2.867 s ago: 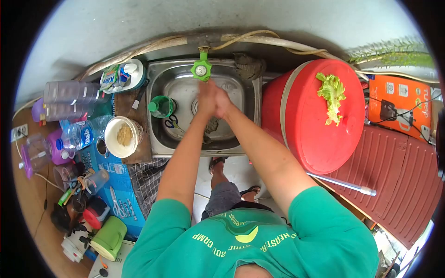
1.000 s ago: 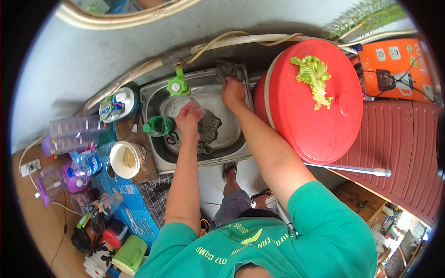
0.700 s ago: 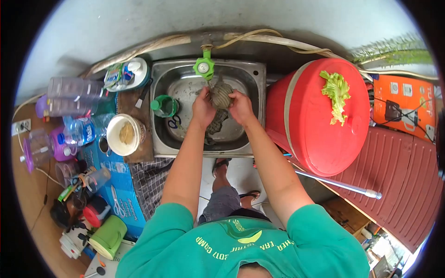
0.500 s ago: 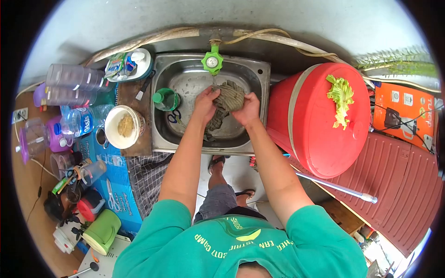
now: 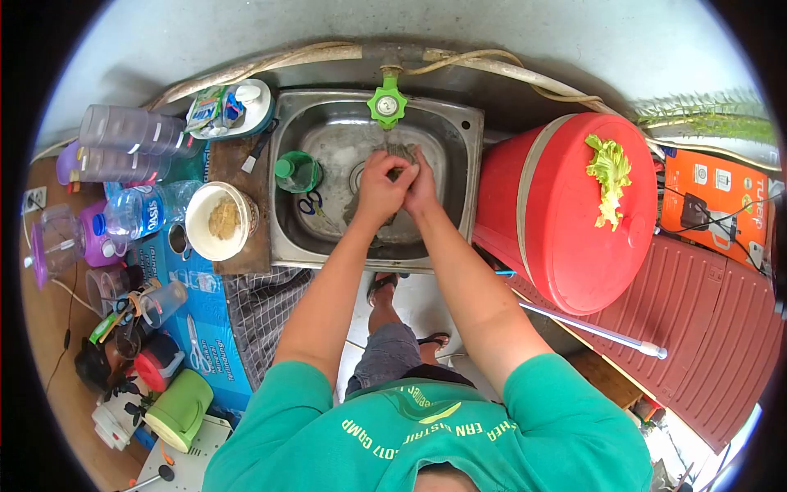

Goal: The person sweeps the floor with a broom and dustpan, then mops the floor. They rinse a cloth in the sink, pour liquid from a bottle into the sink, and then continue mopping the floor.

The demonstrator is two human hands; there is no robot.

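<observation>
A wet greyish-green cloth point(image 5: 402, 151) is bunched up under the green-handled tap point(image 5: 387, 105), inside the metal sink point(image 5: 287, 234). My left hand point(image 5: 384, 184) closes on it from the left, and my right hand point(image 5: 421, 190) presses in from the right; the two hands meet over the cloth and hide most of it. To their left in the basin stands a green bottle point(image 5: 297, 172) with a green cap. Beside that bottle lie dark-blue-handled scissors point(image 5: 311, 203).
Right of the sink is a large red lidded bin point(image 5: 566, 221) with a lettuce leaf point(image 5: 608, 180) on top. A white tub point(image 5: 215, 221), a water bottle point(image 5: 147, 211) and stacked plastic cups point(image 5: 131, 131) stand at left. A pole point(image 5: 590, 330) lies at lower right.
My hands have drawn together, and the cloth that hung spread between them is now bunched and mostly covered. The camera view has shifted slightly.
</observation>
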